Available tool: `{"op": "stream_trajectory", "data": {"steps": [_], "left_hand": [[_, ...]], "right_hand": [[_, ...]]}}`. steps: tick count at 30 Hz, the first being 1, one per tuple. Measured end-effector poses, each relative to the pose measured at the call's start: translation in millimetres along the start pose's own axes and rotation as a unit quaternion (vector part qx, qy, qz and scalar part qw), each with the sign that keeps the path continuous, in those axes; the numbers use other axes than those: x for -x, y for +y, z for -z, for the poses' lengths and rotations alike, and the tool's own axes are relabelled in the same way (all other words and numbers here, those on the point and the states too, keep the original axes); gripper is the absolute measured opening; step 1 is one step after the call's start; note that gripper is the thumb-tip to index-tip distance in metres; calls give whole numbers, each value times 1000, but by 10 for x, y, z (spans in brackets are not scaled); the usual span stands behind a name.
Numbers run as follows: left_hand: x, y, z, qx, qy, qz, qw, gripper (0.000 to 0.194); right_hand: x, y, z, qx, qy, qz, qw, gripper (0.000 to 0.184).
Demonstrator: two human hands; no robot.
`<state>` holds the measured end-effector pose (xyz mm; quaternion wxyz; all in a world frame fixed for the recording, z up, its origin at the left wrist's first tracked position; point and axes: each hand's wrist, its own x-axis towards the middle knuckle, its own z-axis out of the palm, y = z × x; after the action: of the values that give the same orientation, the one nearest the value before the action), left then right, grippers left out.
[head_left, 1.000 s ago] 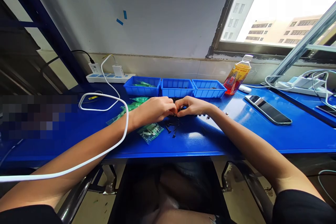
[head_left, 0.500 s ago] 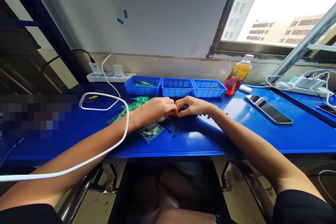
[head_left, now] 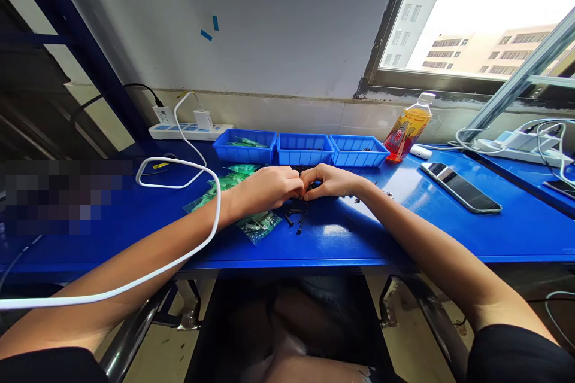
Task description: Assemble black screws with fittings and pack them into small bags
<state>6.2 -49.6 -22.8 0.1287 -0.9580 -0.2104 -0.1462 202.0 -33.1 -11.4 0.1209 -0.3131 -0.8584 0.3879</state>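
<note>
Fingertips of my left hand and my right hand meet over the middle of the blue table. Both hands are closed in a pinch; whatever lies between the fingers is too small and hidden to name. Dark screws are scattered just below the fingertips, and more dark pieces show behind the hands. Under and beside my left wrist lie green-tinted plastic bags with small parts inside. Small shiny parts lie below my right wrist.
Three blue bins stand in a row at the back. To their right are a drink bottle and a phone. A white cable loops across my left forearm from a power strip. Another power strip sits far right.
</note>
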Motion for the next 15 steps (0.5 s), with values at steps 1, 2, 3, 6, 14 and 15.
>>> {"op": "stream_trajectory", "data": {"steps": [1,2,3,6,14,15], "left_hand": [[0,2,3,-2,-3,1,1000,12],[0,4,6,-3,-5,3,1000,12],[0,6,7,-6,-7,3,1000,12],[-2,6,6,-13,-8,-1,1000,11],[-11,7,-17,-39,-8,-12,999,12],[-12,11,-17,-43,-7,-14,999,12]], "right_hand": [[-1,0,0,0,0,1,1000,10],[-3,0,0,-1,-1,2,1000,10],[-4,0,0,-2,-2,3,1000,10],[-6,1,2,-4,-2,4,1000,10],[-4,4,5,-1,-2,4,1000,11],[-6,5,3,-1,-1,4,1000,11]]}}
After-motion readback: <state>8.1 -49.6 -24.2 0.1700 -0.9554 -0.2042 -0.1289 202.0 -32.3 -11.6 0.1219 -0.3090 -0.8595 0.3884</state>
